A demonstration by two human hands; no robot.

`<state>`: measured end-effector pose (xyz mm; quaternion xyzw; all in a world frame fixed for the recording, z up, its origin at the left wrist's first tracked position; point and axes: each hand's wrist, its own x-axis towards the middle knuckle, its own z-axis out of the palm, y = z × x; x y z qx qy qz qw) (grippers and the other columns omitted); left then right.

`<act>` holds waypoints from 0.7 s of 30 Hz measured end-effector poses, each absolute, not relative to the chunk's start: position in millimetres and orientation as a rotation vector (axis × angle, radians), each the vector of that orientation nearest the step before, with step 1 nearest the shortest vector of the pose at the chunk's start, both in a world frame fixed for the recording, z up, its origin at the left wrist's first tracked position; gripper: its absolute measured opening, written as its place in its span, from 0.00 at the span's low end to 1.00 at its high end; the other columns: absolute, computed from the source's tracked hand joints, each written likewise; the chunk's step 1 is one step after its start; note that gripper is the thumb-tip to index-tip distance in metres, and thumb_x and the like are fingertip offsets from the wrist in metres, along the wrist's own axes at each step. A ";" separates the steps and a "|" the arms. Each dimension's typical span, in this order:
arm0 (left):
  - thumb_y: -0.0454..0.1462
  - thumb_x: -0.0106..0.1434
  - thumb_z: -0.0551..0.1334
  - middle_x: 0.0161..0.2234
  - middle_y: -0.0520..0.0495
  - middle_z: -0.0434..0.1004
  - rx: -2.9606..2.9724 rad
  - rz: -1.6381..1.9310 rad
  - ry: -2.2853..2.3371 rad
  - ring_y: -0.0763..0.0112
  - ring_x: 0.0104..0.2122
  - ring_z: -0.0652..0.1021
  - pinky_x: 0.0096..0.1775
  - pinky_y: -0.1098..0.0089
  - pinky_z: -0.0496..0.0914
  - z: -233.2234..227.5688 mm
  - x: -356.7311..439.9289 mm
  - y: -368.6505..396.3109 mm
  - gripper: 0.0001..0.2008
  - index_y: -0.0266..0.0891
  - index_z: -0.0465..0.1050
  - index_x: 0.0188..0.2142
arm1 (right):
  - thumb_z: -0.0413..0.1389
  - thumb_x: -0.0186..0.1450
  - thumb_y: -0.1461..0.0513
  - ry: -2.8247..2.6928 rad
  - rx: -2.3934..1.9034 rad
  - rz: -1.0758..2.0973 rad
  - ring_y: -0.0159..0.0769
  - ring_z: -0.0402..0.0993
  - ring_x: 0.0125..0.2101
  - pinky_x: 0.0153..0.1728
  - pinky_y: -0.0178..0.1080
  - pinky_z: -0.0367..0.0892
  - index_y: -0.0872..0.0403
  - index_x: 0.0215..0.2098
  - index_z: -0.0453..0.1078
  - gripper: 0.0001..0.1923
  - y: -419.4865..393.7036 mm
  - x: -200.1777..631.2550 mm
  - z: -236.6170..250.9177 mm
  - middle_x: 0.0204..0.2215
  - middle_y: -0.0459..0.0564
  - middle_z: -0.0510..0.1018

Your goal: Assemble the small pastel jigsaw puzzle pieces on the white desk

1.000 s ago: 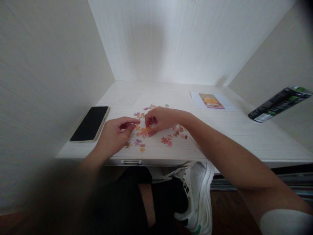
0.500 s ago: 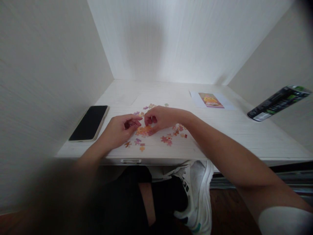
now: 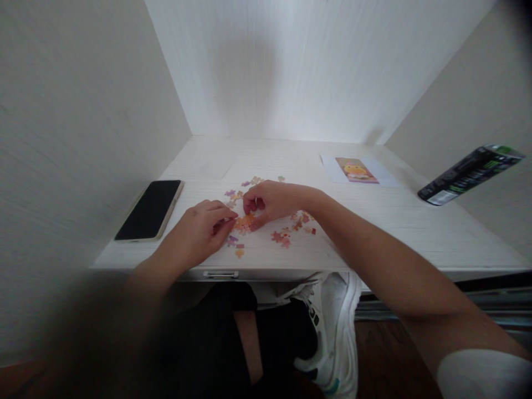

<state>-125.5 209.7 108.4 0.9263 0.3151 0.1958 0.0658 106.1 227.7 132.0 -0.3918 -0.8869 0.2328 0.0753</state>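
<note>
Puzzle pieces [image 3: 244, 223] sit joined on the desk [image 3: 374, 221] between both hands, left hand [image 3: 198, 233] at 8 o'clock, right hand [image 3: 270, 200] at 2, fingers curled touching them, can't tell if either grip pinches one.

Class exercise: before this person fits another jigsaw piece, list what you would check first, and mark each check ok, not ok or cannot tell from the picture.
1. Both hands at the joined orange cluster: left hand, right hand. Ok.
2. Piece pinched in left fingertips: cannot tell.
3. Loose pieces within reach on the desk: ok.
4. Reference picture in view: ok.
5. Phone apart from pieces: ok.
</note>
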 end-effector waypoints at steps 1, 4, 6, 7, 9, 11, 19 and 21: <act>0.39 0.67 0.55 0.41 0.44 0.80 2.815 0.584 0.908 0.61 0.42 0.77 0.47 0.61 0.71 108.1 -126.6 209.2 0.13 0.37 0.79 0.39 | 0.66 0.53 0.54 -2.664 -1.174 0.692 0.30 0.66 0.29 0.30 0.35 0.57 0.55 0.36 0.75 0.16 227.7 106.1 132.0 0.30 0.46 0.75; 0.39 0.67 0.56 0.42 0.44 0.80 2.839 0.573 0.828 0.61 0.44 0.76 0.49 0.61 0.71 107.4 -129.7 207.3 0.13 0.37 0.79 0.38 | 0.66 0.54 0.54 -2.675 -1.162 0.672 0.30 0.66 0.28 0.29 0.34 0.57 0.56 0.36 0.75 0.16 227.9 106.1 131.5 0.30 0.46 0.75; 0.39 0.67 0.56 0.43 0.43 0.79 2.848 0.583 0.799 0.61 0.45 0.76 0.50 0.61 0.71 107.7 -131.0 205.5 0.13 0.37 0.79 0.39 | 0.66 0.54 0.54 -2.678 -1.156 0.667 0.30 0.66 0.28 0.29 0.34 0.57 0.56 0.36 0.75 0.16 228.1 106.0 131.2 0.29 0.46 0.75; 0.39 0.67 0.56 0.44 0.43 0.79 2.854 0.582 0.787 0.61 0.46 0.76 0.50 0.61 0.71 108.1 -131.4 204.4 0.13 0.36 0.79 0.40 | 0.66 0.54 0.54 -2.679 -1.154 0.667 0.30 0.66 0.28 0.29 0.34 0.57 0.56 0.36 0.75 0.16 228.0 105.9 131.2 0.29 0.46 0.75; 0.39 0.67 0.56 0.45 0.42 0.78 2.870 0.568 0.779 0.60 0.46 0.76 0.50 0.60 0.70 109.3 -131.9 201.8 0.14 0.36 0.79 0.40 | 0.66 0.54 0.55 -2.677 -1.154 0.671 0.30 0.66 0.28 0.29 0.34 0.58 0.56 0.36 0.75 0.16 227.8 105.9 131.5 0.30 0.46 0.75; 0.39 0.68 0.55 0.45 0.41 0.78 2.893 0.532 0.794 0.59 0.47 0.75 0.51 0.59 0.70 110.8 -132.0 198.9 0.14 0.36 0.79 0.40 | 0.66 0.54 0.56 -2.675 -1.154 0.674 0.30 0.66 0.28 0.30 0.34 0.58 0.56 0.36 0.75 0.16 227.3 106.0 132.0 0.30 0.46 0.75; 0.40 0.69 0.54 0.45 0.41 0.77 2.975 0.487 0.841 0.58 0.45 0.75 0.49 0.55 0.70 109.9 -133.5 195.3 0.15 0.37 0.78 0.40 | 0.66 0.54 0.55 -2.676 -1.172 0.685 0.31 0.67 0.30 0.31 0.35 0.59 0.56 0.38 0.75 0.17 226.5 105.3 133.2 0.31 0.47 0.76; 0.40 0.69 0.54 0.45 0.41 0.77 2.980 0.496 0.822 0.58 0.45 0.75 0.50 0.55 0.70 109.1 -133.7 195.8 0.15 0.37 0.79 0.41 | 0.66 0.54 0.55 -2.681 -1.175 0.679 0.31 0.67 0.30 0.32 0.35 0.59 0.56 0.38 0.75 0.17 226.9 105.2 133.2 0.31 0.47 0.76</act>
